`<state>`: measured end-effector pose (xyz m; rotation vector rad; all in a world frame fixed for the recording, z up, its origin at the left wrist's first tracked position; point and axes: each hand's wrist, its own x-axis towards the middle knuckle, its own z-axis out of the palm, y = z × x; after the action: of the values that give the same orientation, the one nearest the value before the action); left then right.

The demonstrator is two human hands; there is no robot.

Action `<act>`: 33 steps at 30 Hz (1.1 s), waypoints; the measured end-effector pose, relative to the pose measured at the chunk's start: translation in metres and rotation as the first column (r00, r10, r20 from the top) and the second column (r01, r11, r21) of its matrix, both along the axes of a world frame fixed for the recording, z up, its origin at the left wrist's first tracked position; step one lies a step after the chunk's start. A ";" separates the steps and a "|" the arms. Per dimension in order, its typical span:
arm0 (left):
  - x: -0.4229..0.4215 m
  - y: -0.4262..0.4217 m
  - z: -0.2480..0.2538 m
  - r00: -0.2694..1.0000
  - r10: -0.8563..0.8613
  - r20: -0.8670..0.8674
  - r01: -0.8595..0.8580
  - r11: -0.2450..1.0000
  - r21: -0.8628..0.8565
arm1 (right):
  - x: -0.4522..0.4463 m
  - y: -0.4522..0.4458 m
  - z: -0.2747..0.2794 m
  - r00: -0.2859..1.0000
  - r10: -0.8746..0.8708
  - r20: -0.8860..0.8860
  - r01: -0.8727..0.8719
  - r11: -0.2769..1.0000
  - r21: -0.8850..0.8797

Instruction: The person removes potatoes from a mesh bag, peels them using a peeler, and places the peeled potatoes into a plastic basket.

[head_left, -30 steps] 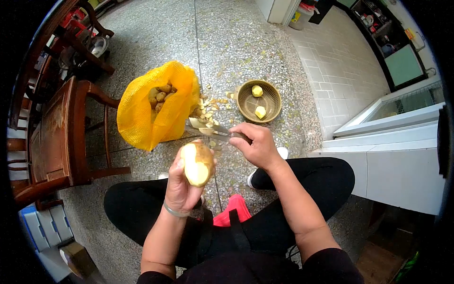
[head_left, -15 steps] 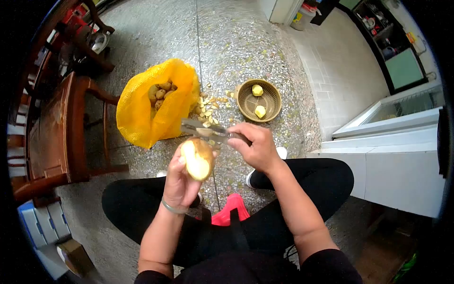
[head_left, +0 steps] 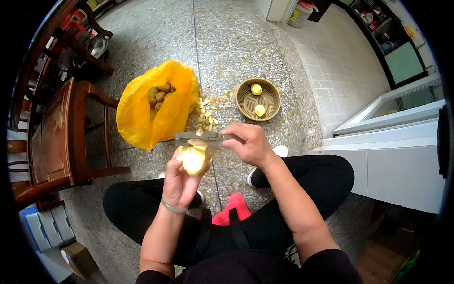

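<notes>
My left hand is wrapped round a partly peeled potato, its pale flesh facing up and some brown skin at its right side. In my right hand is a knife with a grey metal blade, most of its handle hidden by the fingers. The blade lies across the far end of the potato, where a piece of peel is lifting. Beyond my hands, peel scraps lie scattered on the floor between a yellow mesh sack of unpeeled potatoes and a round basket.
Two peeled potatoes sit in the basket. A wooden chair stands at the left, with drawers below it. To the right are a white-framed panel and a white cabinet side. Something pink lies between my legs.
The knife has come down and nearer, from above the potato onto its far end. The potato has tilted slightly in my left hand, and more pale flesh shows.
</notes>
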<state>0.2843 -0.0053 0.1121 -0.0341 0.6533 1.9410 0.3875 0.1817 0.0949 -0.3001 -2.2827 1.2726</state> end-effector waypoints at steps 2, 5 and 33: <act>0.003 0.001 0.003 0.999 0.035 0.005 -0.035 0.998 -0.055 | 0.003 0.003 -0.003 0.998 -0.003 0.064 0.003 1.000 -0.009; 0.005 -0.003 0.011 0.997 -0.058 -0.046 0.057 0.998 -0.029 | 0.001 0.015 -0.016 0.955 -0.108 0.275 0.122 0.992 -0.033; 0.008 0.003 0.021 0.995 -0.046 -0.088 0.042 0.998 -0.051 | 0.007 0.013 0.015 0.958 -0.103 0.267 0.159 0.968 -0.196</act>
<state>0.2928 -0.0019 0.1328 0.0360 0.7550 1.8921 0.3945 0.1946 0.1098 -0.7195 -2.2858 1.4866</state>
